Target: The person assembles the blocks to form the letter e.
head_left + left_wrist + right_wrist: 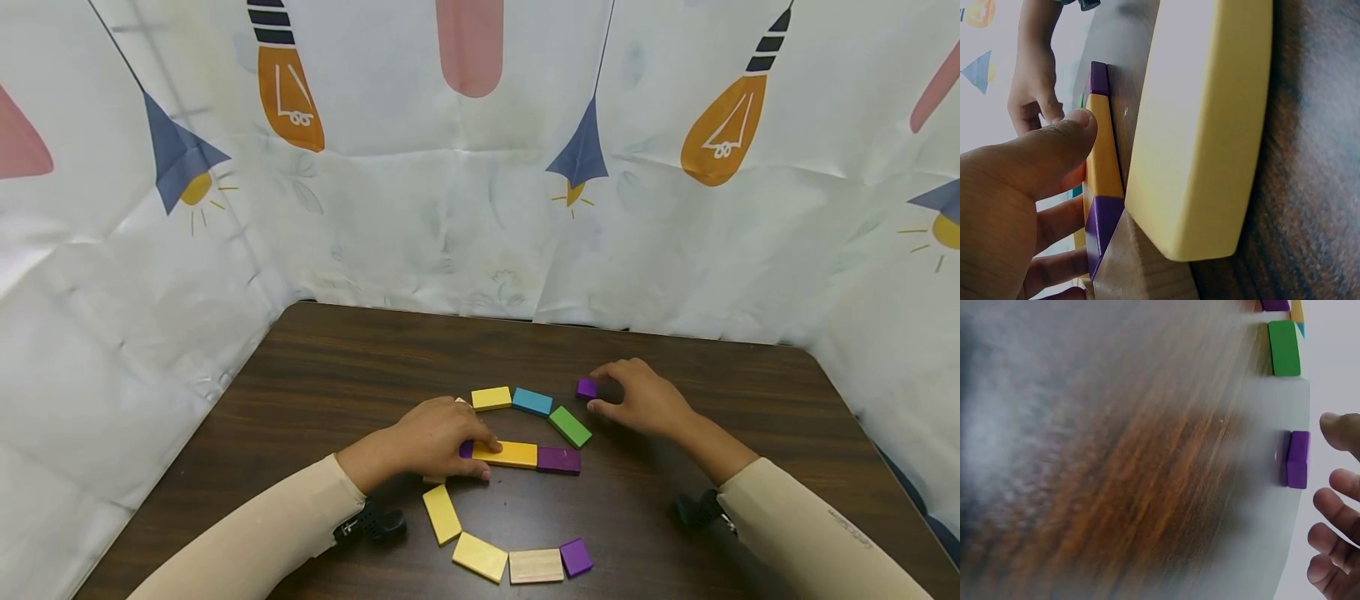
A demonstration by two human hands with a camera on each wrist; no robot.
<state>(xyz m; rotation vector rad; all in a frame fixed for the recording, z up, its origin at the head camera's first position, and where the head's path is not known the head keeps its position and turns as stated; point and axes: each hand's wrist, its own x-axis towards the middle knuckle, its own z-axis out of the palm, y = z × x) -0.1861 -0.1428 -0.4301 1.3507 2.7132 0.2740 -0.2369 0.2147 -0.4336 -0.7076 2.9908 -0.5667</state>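
Flat coloured blocks on the dark wooden table form a curved outline with a straight row across its middle. My left hand (442, 437) lies over the left end of that row, its index fingertip on the orange block (517, 455) and its thumb along the near side. Left of the orange block a purple piece (1104, 219) shows partly from under the hand; at the right end sits a dark purple block (558, 460). My right hand (645, 398) hovers with spread, slightly bent fingers beside a small purple block (1298, 459), a gap between them in the right wrist view.
Along the top curve are a yellow block (491, 398), a blue block (532, 402) and a green block (570, 426). Below lie yellow blocks (480, 557), a plain wooden block (536, 567) and another purple block (576, 557). A printed white curtain (420, 233) hangs behind the table (360, 350).
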